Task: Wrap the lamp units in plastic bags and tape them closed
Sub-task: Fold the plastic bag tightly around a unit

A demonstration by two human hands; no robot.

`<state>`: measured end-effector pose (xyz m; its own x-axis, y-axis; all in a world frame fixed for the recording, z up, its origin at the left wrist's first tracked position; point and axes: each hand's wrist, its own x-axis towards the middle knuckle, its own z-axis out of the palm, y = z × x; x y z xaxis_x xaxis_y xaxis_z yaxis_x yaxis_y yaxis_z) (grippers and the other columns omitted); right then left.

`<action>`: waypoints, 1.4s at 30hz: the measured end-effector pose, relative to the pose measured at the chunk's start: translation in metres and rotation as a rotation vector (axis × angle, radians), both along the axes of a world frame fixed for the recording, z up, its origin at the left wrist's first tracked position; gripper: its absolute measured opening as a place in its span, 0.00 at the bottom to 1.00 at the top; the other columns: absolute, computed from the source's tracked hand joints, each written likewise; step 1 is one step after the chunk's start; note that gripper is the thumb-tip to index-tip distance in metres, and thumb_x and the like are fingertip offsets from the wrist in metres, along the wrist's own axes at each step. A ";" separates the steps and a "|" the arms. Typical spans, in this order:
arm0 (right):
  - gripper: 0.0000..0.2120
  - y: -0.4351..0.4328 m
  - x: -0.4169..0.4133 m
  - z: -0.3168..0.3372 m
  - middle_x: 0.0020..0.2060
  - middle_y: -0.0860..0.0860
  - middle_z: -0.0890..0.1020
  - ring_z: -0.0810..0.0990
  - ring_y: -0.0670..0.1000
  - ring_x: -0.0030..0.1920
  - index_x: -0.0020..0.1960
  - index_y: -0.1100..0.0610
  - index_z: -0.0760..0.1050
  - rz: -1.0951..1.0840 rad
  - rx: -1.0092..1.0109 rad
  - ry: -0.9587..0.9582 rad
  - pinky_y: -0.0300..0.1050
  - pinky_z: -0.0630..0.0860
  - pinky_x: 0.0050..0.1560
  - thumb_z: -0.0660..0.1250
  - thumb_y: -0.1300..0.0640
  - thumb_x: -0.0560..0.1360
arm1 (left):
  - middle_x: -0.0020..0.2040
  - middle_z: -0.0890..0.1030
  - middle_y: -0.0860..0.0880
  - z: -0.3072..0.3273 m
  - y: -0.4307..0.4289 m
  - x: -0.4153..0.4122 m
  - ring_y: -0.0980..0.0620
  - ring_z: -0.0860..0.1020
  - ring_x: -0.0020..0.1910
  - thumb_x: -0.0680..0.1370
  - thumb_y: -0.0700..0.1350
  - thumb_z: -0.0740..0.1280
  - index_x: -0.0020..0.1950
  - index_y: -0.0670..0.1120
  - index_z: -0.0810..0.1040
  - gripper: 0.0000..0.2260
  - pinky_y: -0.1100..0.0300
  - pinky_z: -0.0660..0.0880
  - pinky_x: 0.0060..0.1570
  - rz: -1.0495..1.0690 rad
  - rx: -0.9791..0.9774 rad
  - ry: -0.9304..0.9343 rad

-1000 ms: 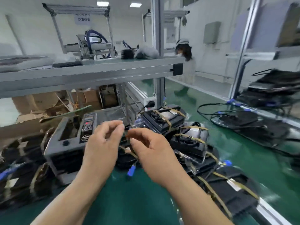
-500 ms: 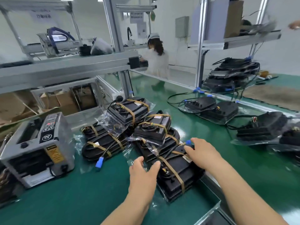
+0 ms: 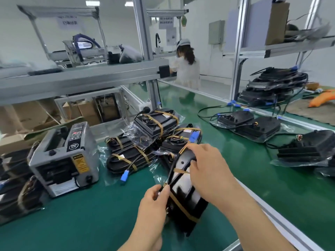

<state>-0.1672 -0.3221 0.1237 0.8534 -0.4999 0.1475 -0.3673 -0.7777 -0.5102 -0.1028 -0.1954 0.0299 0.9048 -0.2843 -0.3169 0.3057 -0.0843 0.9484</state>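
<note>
A black lamp unit (image 3: 183,194), sheathed in clear plastic and crossed by brown tape strips (image 3: 183,208), is seen near the front edge of a green bench (image 3: 72,218), held between two bare hands.

The left forearm is extended up from the bottom centre. The left hand (image 3: 154,203) is raised with its back to the camera, and a black cable (image 3: 171,173) is pinched between thumb and forefinger at the unit's lower left edge. The cable is run up along the unit to a blue connector (image 3: 193,137) beyond its far end.

The right forearm is stretched diagonally from the lower right. The right hand (image 3: 205,169) is laid over the unit's upper part, knuckles up, with the fingers curled round its far edge in a grip.

Just behind, more taped and bagged units (image 3: 132,156) are heaped together. A grey tape dispenser (image 3: 63,156) is set to the left. Bare black units (image 3: 253,124) are spread to the right. A person in white (image 3: 186,67) is seen facing away in the background.
</note>
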 end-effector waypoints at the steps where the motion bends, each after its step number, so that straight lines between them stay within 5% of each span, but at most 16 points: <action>1: 0.24 0.010 0.000 0.006 0.70 0.52 0.70 0.66 0.56 0.69 0.75 0.51 0.65 0.051 -0.012 -0.031 0.51 0.66 0.69 0.58 0.63 0.80 | 0.58 0.82 0.46 -0.001 0.007 0.001 0.45 0.80 0.58 0.78 0.52 0.70 0.60 0.49 0.80 0.14 0.40 0.76 0.61 0.024 -0.033 0.032; 10: 0.37 0.104 0.056 0.032 0.70 0.49 0.71 0.70 0.51 0.69 0.77 0.51 0.63 0.638 -0.001 -0.206 0.46 0.67 0.70 0.73 0.58 0.71 | 0.45 0.87 0.46 -0.003 0.112 0.024 0.41 0.84 0.48 0.76 0.49 0.73 0.53 0.47 0.82 0.08 0.37 0.80 0.49 0.470 -0.227 0.091; 14: 0.44 0.134 0.085 0.029 0.68 0.46 0.72 0.73 0.49 0.64 0.78 0.48 0.62 0.758 0.015 -0.243 0.47 0.71 0.65 0.78 0.53 0.67 | 0.48 0.86 0.43 0.003 0.150 0.028 0.38 0.84 0.50 0.77 0.48 0.72 0.56 0.45 0.81 0.11 0.35 0.78 0.54 0.548 -0.259 0.081; 17: 0.47 0.148 0.096 0.019 0.65 0.42 0.72 0.72 0.42 0.56 0.78 0.43 0.59 0.757 -0.029 -0.295 0.45 0.73 0.60 0.79 0.48 0.65 | 0.51 0.85 0.44 -0.001 0.171 0.029 0.43 0.84 0.50 0.77 0.46 0.72 0.60 0.43 0.80 0.13 0.45 0.81 0.51 0.577 -0.256 0.059; 20: 0.48 0.155 0.098 0.004 0.60 0.36 0.73 0.72 0.37 0.47 0.76 0.39 0.61 0.712 0.161 -0.367 0.36 0.74 0.55 0.82 0.48 0.63 | 0.42 0.86 0.49 -0.006 0.183 0.030 0.51 0.83 0.40 0.77 0.38 0.71 0.54 0.43 0.80 0.07 0.62 0.79 0.32 0.577 -0.161 -0.030; 23: 0.45 0.159 0.095 -0.018 0.56 0.33 0.75 0.77 0.40 0.52 0.71 0.36 0.66 0.647 0.577 -0.413 0.32 0.76 0.53 0.83 0.49 0.59 | 0.37 0.85 0.57 -0.011 0.189 0.034 0.54 0.82 0.42 0.77 0.38 0.71 0.50 0.50 0.80 0.07 0.60 0.76 0.44 0.503 0.028 -0.132; 26: 0.46 0.166 0.089 -0.043 0.57 0.32 0.78 0.79 0.39 0.59 0.70 0.38 0.68 0.643 0.853 -0.329 0.38 0.77 0.60 0.82 0.47 0.54 | 0.43 0.83 0.58 -0.013 0.196 0.034 0.69 0.76 0.41 0.77 0.40 0.71 0.48 0.56 0.78 0.10 0.77 0.69 0.39 0.417 0.264 -0.277; 30: 0.37 0.179 0.087 -0.058 0.54 0.41 0.85 0.85 0.43 0.54 0.68 0.40 0.72 0.717 0.830 -0.204 0.38 0.78 0.59 0.78 0.50 0.61 | 0.47 0.82 0.56 -0.002 0.208 0.033 0.70 0.76 0.43 0.75 0.41 0.73 0.51 0.60 0.77 0.14 0.77 0.69 0.40 0.280 0.425 -0.348; 35: 0.33 0.176 0.095 -0.055 0.51 0.41 0.86 0.85 0.43 0.53 0.66 0.40 0.73 0.714 0.788 -0.183 0.38 0.78 0.58 0.75 0.49 0.62 | 0.47 0.83 0.56 0.046 0.233 0.040 0.60 0.81 0.45 0.73 0.39 0.73 0.49 0.64 0.81 0.18 0.78 0.70 0.44 0.451 0.364 -0.732; 39: 0.31 0.164 0.099 -0.048 0.51 0.41 0.86 0.85 0.43 0.52 0.66 0.42 0.73 0.750 0.790 -0.134 0.33 0.77 0.52 0.76 0.55 0.65 | 0.54 0.77 0.61 0.080 0.236 0.048 0.60 0.76 0.56 0.73 0.46 0.70 0.60 0.59 0.80 0.17 0.76 0.66 0.58 0.276 0.529 -1.178; 42: 0.32 0.159 0.101 -0.046 0.51 0.44 0.87 0.86 0.45 0.51 0.67 0.44 0.74 0.751 0.790 -0.115 0.34 0.78 0.52 0.76 0.56 0.64 | 0.56 0.76 0.54 0.088 0.236 0.068 0.52 0.74 0.56 0.75 0.40 0.70 0.61 0.51 0.83 0.15 0.62 0.71 0.58 0.129 0.686 -1.388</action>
